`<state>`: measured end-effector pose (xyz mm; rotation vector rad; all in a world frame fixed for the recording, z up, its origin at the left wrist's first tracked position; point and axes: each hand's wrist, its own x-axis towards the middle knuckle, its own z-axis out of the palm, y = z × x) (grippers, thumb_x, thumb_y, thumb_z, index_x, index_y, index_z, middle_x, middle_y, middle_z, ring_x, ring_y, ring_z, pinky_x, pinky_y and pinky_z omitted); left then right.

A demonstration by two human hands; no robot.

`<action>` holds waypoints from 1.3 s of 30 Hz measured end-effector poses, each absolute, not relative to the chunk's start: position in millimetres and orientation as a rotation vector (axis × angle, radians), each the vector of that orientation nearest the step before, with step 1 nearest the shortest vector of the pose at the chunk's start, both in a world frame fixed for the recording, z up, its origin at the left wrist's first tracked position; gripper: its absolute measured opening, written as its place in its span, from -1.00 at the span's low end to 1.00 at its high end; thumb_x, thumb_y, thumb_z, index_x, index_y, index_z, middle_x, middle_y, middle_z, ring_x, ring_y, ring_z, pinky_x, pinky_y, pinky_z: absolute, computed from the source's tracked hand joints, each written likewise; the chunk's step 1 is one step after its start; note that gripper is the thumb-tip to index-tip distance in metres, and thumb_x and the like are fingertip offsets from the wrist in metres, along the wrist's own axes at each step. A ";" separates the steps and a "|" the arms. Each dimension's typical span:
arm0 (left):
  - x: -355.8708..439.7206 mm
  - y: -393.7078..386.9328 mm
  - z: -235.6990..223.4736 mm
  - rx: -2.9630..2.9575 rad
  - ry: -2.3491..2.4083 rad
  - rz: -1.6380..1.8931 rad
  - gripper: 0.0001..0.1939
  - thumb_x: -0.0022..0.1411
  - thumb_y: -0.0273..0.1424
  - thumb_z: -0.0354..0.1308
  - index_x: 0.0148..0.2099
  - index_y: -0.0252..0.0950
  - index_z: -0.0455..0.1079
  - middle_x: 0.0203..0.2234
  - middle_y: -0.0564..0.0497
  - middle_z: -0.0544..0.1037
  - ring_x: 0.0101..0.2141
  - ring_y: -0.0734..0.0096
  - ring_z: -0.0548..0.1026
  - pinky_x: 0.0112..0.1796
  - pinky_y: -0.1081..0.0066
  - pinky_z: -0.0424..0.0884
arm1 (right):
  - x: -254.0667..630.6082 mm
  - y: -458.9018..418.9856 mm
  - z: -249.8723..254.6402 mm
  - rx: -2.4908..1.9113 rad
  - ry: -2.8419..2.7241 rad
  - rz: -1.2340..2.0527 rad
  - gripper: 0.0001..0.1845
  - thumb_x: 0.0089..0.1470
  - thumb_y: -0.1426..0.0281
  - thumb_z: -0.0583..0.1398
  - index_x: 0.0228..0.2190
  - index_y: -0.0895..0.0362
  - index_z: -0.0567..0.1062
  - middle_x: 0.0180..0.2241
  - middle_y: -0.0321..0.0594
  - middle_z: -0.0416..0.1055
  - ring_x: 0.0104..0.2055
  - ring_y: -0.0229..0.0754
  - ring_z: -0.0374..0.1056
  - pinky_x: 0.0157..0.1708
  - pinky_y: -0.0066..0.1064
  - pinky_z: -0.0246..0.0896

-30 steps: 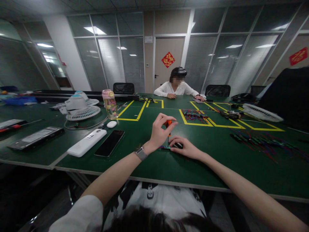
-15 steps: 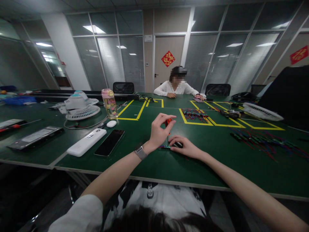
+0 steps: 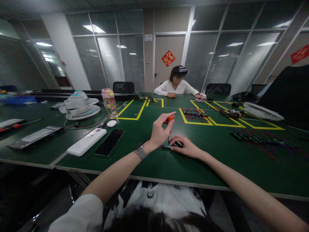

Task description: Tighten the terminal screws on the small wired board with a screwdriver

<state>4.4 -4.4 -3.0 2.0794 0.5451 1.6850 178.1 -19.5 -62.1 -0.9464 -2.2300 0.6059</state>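
My left hand (image 3: 159, 129) is closed around the handle of a screwdriver (image 3: 171, 118) with an orange grip. The screwdriver stands upright, its thin shaft running down to a small green circuit board (image 3: 165, 147) on the table. Low beside it, my right hand (image 3: 185, 147) rests on the tabletop, with curled fingertips gripping the board's right end. A dark block-like piece (image 3: 178, 144) shows under those fingers, and I cannot make out its kind. The tip of the screwdriver is too small to see clearly.
Left of my hands lie a black phone (image 3: 109, 142), a white phone-shaped device (image 3: 87, 142) and a pink-lidded bottle (image 3: 109, 104). Wired boards (image 3: 196, 116) lie inside yellow tape, with more wired boards (image 3: 267, 141) at right. Another person (image 3: 177, 85) sits across the table.
The fingers of my left hand have shifted slightly around the screwdriver handle, and more of its orange side shows. My right hand stays in place on the board.
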 end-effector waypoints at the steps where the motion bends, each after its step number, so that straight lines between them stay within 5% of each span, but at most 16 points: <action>1: 4.6 -5.1 -2.7 2.093 0.567 1.723 -0.74 0.28 -0.41 0.08 0.01 -0.23 0.38 -0.21 -0.02 0.48 -0.24 0.47 0.46 -0.23 0.50 0.39 | 177.9 -19.5 -62.3 -0.948 -2.229 0.607 -0.85 0.07 0.29 0.25 -0.36 0.11 0.55 -0.17 -0.12 0.44 -0.10 -0.09 0.38 -0.01 -0.20 0.23; 6: 3.8 -8.3 -2.0 2.115 0.660 1.812 -0.84 0.25 -0.36 0.13 -0.13 -0.26 0.44 -0.35 0.03 0.42 -0.34 0.50 0.38 -0.27 0.49 0.35 | 178.0 -19.3 -62.6 -0.946 -2.230 0.603 -0.84 0.07 0.29 0.25 -0.35 0.11 0.55 -0.16 -0.12 0.44 -0.09 -0.09 0.38 0.00 -0.21 0.23; 12: 3.1 -6.6 -4.6 2.037 0.521 1.642 -0.67 0.39 -0.36 -0.13 0.12 -0.21 0.31 -0.12 -0.06 0.47 -0.22 0.47 0.48 -0.20 0.45 0.40 | 178.0 -19.6 -61.9 -0.954 -2.229 0.613 -0.82 0.07 0.27 0.25 -0.35 0.12 0.55 -0.16 -0.12 0.44 -0.09 -0.09 0.38 0.01 -0.21 0.22; 21: 4.6 -7.7 -2.9 2.106 0.636 1.789 -0.79 0.22 -0.33 0.18 -0.09 -0.23 0.44 -0.30 0.02 0.43 -0.28 0.48 0.41 -0.27 0.50 0.38 | 179.0 -19.5 -62.0 -0.947 -2.239 0.605 -0.84 0.07 0.28 0.25 -0.35 0.11 0.55 -0.16 -0.14 0.43 -0.09 -0.09 0.37 0.00 -0.21 0.22; 30: 3.1 -7.2 -3.2 2.109 0.537 1.658 -0.67 0.38 -0.40 -0.12 0.10 -0.20 0.33 -0.07 -0.05 0.42 -0.09 0.41 0.42 -0.06 0.40 0.35 | 178.4 -19.9 -61.2 -0.951 -2.242 0.603 -0.84 0.07 0.29 0.25 -0.35 0.12 0.55 -0.16 -0.12 0.43 -0.09 -0.10 0.37 0.00 -0.21 0.22; 39: 3.5 -7.7 -2.2 2.073 0.609 1.777 -0.82 0.25 -0.39 0.13 -0.09 -0.25 0.44 -0.26 -0.02 0.40 -0.25 0.47 0.41 -0.26 0.51 0.38 | 178.2 -19.9 -61.6 -0.950 -2.240 0.603 -0.84 0.08 0.29 0.24 -0.35 0.11 0.55 -0.17 -0.13 0.43 -0.10 -0.12 0.38 -0.01 -0.23 0.23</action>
